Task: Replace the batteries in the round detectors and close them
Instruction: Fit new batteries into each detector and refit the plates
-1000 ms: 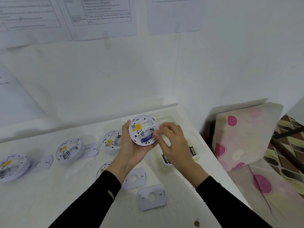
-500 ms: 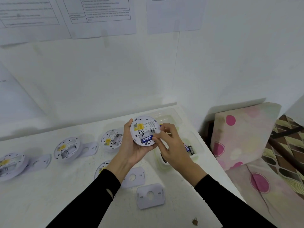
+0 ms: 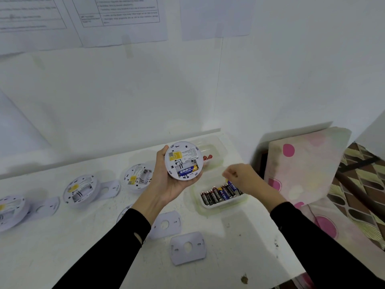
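- The left hand [image 3: 166, 184] grasps a detector [image 3: 184, 159] by its rim, back side up, above the desk [image 3: 239, 236] near its 12 o'clock edge. One battery [image 3: 187, 170] lies in the open bay; the slot beside it looks unfilled. The detector is tilted with only a rim grip, so it could slip out of the palm, or the seated cell could pop loose.
- The right hand [image 3: 239, 177] hovers loosely curled over the tray [image 3: 220, 205] at 3 o'clock of the detector. I cannot tell whether it pinches anything; its fingers are blurred.
- The cells [image 3: 216, 195] lie packed side by side, so pulling one could drag a neighbour out and send it rolling off the desk's right edge, which is near.
- The labels differ among them, so mixed makes could end up in one bay.
- Wrong polarity is the main risk. The markings in the bay are too small to read from here.
- Other open detectors [image 3: 80, 190] sit at 9 o'clock, each with a plate [image 3: 109, 189] beside it; two more plates [image 3: 187, 248] lie at 6 o'clock. Plates could get mismatched, or one closed over an unfilled bay.
- A sleeve [image 3: 116, 247] crosses just above a partly hidden detector and could knock it.
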{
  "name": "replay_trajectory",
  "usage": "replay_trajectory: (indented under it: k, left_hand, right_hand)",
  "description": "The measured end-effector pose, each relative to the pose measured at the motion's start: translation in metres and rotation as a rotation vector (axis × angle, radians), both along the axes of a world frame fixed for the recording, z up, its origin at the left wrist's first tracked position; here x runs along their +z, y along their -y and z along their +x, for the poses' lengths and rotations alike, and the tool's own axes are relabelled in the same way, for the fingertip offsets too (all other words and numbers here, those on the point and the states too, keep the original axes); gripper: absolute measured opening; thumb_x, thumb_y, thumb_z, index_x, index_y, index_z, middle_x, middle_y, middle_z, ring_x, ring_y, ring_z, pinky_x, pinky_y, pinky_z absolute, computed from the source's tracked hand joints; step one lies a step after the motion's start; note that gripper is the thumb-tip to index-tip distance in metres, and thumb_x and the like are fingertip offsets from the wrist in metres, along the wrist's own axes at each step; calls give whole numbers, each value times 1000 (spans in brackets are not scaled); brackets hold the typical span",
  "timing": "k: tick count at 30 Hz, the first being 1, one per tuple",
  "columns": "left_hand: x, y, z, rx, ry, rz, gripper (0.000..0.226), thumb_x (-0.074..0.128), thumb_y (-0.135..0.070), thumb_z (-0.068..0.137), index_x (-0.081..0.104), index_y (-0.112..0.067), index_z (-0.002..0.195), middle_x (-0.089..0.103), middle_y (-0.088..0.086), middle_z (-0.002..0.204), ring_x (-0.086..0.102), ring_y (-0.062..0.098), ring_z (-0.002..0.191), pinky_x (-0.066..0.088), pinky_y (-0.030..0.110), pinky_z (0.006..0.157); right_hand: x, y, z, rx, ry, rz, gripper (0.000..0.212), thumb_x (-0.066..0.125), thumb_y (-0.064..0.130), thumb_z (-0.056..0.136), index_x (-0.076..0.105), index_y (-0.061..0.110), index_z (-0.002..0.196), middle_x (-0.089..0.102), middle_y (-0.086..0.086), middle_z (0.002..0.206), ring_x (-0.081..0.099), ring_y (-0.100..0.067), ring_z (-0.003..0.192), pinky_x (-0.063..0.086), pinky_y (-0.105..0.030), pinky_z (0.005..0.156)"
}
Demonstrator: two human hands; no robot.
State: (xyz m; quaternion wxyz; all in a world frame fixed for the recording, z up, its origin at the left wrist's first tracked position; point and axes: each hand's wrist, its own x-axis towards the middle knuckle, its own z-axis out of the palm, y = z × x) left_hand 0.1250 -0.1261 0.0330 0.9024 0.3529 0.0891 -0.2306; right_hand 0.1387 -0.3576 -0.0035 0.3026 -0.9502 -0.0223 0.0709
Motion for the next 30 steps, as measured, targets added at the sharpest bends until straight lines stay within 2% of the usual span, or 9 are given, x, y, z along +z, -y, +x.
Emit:
replay_trajectory:
  k: [3,8,12,16,18,20,23,26,30]
  left_hand:
    - [-3,1,0,-14,-19,-28,56,40,-53,96,60,-8,121,71,24,113,72,38,95,57,39,82]
    - [-10,2,1,-17,-70,-65,65,47,-56,93,52,-9,138,63,25,129,51,41,131,51,45,94]
    - [-17,1,4,14,-102,-84,67,52,-55,91,52,-9,140,59,24,135,47,42,135,51,48,95]
    - [-16,-1,4,31,-91,-73,60,51,-55,92,58,-10,132,65,21,128,56,42,122,55,47,90]
    - [-15,-3,4,37,-88,-64,58,50,-54,93,60,-10,129,65,21,127,59,42,117,55,46,88]
    - [-15,-3,5,45,-85,-47,58,50,-54,93,60,-10,129,66,21,126,61,39,111,55,45,88]
    - [-15,-1,5,58,-85,-42,60,50,-53,93,57,-10,134,64,22,129,61,40,113,53,48,92]
    - [-13,3,1,64,-63,-22,57,47,-52,95,61,-6,126,68,22,121,67,35,100,50,47,95]
    - [-13,6,-2,23,-55,8,62,43,-57,94,62,-7,126,66,20,125,65,31,107,45,44,102]
  right_hand:
    - [-12,2,-1,88,-74,-135,18,65,13,89,74,10,104,70,-5,107,63,-17,98,37,-14,77]
    - [-8,-8,0,220,-191,-266,49,73,30,84,60,22,131,40,-1,104,43,-15,95,35,-24,80]
    - [-7,-9,1,247,-176,-289,41,75,30,81,66,21,120,40,1,103,45,-15,93,40,-26,81]
    - [-5,-6,-7,169,-109,-26,19,77,18,79,65,20,93,57,3,92,53,-8,75,44,-24,71]
    - [2,-10,-16,44,15,230,15,74,13,81,64,23,86,67,8,78,61,-9,73,51,-25,75]
    - [13,-22,-28,-99,255,498,18,71,10,85,65,27,89,71,11,72,65,-3,73,51,-18,73]
    - [31,-45,-43,-146,505,744,19,72,10,86,66,17,102,74,4,88,70,-8,84,53,-18,81]
    - [37,-63,-50,-36,565,780,19,75,8,83,68,9,100,74,2,95,71,-12,90,54,-23,85]
    - [28,-76,-48,139,767,587,17,75,5,82,72,6,99,73,1,103,68,-9,99,55,-27,86]
